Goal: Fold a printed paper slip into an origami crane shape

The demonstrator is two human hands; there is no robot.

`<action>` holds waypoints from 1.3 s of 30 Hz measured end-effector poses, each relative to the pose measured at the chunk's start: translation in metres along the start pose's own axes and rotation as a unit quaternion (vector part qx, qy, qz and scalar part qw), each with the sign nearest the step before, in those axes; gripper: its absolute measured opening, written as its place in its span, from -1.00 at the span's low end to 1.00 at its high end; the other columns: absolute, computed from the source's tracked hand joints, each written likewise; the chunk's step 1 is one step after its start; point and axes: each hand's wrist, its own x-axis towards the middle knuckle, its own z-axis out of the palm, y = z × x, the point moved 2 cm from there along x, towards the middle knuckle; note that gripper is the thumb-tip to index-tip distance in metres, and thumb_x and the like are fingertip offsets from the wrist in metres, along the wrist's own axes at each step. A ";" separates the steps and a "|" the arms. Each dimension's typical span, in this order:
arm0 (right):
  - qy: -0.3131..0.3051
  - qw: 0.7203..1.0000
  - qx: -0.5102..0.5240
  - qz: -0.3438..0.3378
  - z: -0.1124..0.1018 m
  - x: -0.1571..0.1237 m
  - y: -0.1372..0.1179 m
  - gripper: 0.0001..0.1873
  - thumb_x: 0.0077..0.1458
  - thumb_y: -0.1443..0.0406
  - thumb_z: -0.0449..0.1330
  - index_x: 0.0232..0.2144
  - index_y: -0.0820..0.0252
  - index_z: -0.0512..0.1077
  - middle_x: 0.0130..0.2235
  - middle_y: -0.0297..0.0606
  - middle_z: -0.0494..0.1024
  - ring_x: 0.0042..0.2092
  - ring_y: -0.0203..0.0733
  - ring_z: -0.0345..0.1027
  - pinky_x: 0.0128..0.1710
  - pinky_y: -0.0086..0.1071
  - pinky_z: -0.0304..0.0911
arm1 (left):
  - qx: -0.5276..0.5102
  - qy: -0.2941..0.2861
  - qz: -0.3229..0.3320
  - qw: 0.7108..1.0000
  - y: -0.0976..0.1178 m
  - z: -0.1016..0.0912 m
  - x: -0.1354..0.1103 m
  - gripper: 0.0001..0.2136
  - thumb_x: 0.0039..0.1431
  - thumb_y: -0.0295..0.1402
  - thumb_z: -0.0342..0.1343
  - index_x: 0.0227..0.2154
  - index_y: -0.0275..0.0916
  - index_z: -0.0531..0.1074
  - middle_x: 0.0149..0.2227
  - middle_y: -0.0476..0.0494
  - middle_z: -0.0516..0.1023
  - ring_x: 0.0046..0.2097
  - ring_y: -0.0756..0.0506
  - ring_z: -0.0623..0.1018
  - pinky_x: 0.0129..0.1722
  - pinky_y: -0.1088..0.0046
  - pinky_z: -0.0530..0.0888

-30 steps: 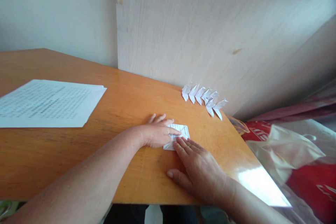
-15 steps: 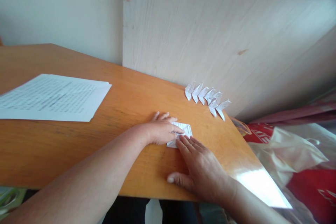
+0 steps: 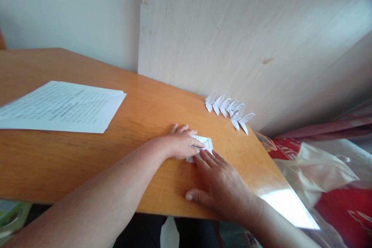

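Observation:
A small folded piece of printed paper (image 3: 207, 142) lies flat on the wooden table (image 3: 139, 116), partly hidden under both hands. My left hand (image 3: 183, 144) rests across its left side, fingers spread and pressing down. From the near side, my right hand (image 3: 216, 176) lays its outstretched fingertips on the paper, with the thumb apart on the tabletop. Neither hand grips anything. Beyond them, near the wall, several folded paper pieces (image 3: 225, 106) with pointed ends stand in a row.
Printed sheets (image 3: 66, 106) lie stacked on the table's left. A pale wooden panel (image 3: 203, 27) rises behind the table. Past the right edge are red bags (image 3: 343, 213) and a cream-coloured cloth or bag (image 3: 316, 166). Sunlight glares on the near right corner.
The right fingers have shifted slightly over the folded paper. Both hands otherwise stay in place on it. The view has turned slightly.

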 end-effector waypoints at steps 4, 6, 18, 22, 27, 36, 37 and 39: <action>0.017 1.000 -0.003 0.004 0.000 -0.001 0.000 -0.09 0.09 -0.22 0.16 0.29 0.21 0.19 0.30 0.06 0.24 0.32 0.22 0.07 0.31 0.14 0.01 | 0.001 0.005 0.002 1.000 -0.002 0.003 0.001 -0.64 0.30 -0.01 -0.12 0.10 0.42 0.38 0.39 0.12 0.15 0.40 -0.40 -0.01 0.27 -0.23 -0.14; 0.024 0.999 0.015 0.017 0.000 -0.003 -0.001 -0.17 0.10 -0.20 0.17 0.24 0.16 0.25 0.24 0.02 0.32 0.24 0.18 0.17 0.24 0.10 0.13 | 0.005 0.007 0.006 1.000 -0.004 0.004 0.002 -0.63 0.31 0.02 -0.15 0.10 0.42 0.38 0.39 0.11 0.15 0.40 -0.40 -0.02 0.27 -0.24 -0.15; 0.012 0.999 -0.010 0.038 -0.002 0.005 -0.012 -0.14 0.04 -0.25 0.18 0.11 0.31 0.38 0.02 0.07 0.47 0.13 0.21 0.28 0.22 0.08 0.14 | 0.008 0.010 0.015 1.000 -0.007 0.007 0.004 -0.63 0.27 0.01 -0.07 0.11 0.43 0.37 0.40 0.13 0.12 0.40 -0.40 -0.01 0.27 -0.21 -0.16; -0.006 0.998 -0.048 0.034 -0.008 0.012 -0.022 -0.07 0.03 -0.29 0.12 0.06 0.43 0.43 -0.02 0.15 0.50 0.16 0.26 0.26 0.27 0.09 0.06 | -0.001 0.004 0.009 1.000 -0.007 0.006 0.004 -0.62 0.27 0.00 -0.06 0.12 0.42 0.36 0.40 0.12 0.11 0.41 -0.39 -0.03 0.28 -0.20 -0.16; -0.026 0.996 -0.070 0.048 -0.010 0.016 -0.027 -0.09 0.04 -0.29 0.11 0.04 0.42 0.46 -0.03 0.15 0.50 0.13 0.26 0.29 0.23 0.05 0.14 | -0.006 0.004 0.006 1.000 -0.007 0.006 0.005 -0.62 0.26 0.01 -0.07 0.11 0.42 0.36 0.40 0.16 0.11 0.42 -0.38 -0.04 0.29 -0.18 -0.18; -0.044 0.994 -0.086 0.056 -0.013 0.018 -0.033 -0.18 0.07 -0.23 0.15 0.04 0.35 0.46 -0.04 0.08 0.51 0.05 0.20 0.33 0.10 0.04 0.28 | -0.014 0.006 0.004 1.000 -0.005 0.004 0.003 -0.62 0.26 0.03 -0.08 0.10 0.40 0.39 0.39 0.12 0.13 0.41 -0.39 -0.04 0.28 -0.22 -0.21; -0.046 0.993 -0.091 0.056 -0.013 0.019 -0.034 -0.18 0.07 -0.23 0.15 0.04 0.36 0.46 -0.04 0.08 0.51 0.05 0.21 0.33 0.10 0.04 0.28 | -0.014 0.006 0.005 1.000 -0.005 0.004 0.003 -0.62 0.26 0.04 -0.08 0.10 0.40 0.39 0.39 0.11 0.13 0.41 -0.39 -0.04 0.28 -0.22 -0.21; -0.049 0.992 -0.102 0.056 -0.012 0.019 -0.037 -0.16 0.07 -0.24 0.14 0.04 0.39 0.46 -0.04 0.11 0.51 0.05 0.22 0.33 0.09 0.04 0.28 | -0.012 0.007 0.006 1.000 -0.006 0.005 0.004 -0.62 0.26 0.05 -0.08 0.10 0.40 0.38 0.40 0.11 0.12 0.41 -0.39 -0.04 0.28 -0.22 -0.20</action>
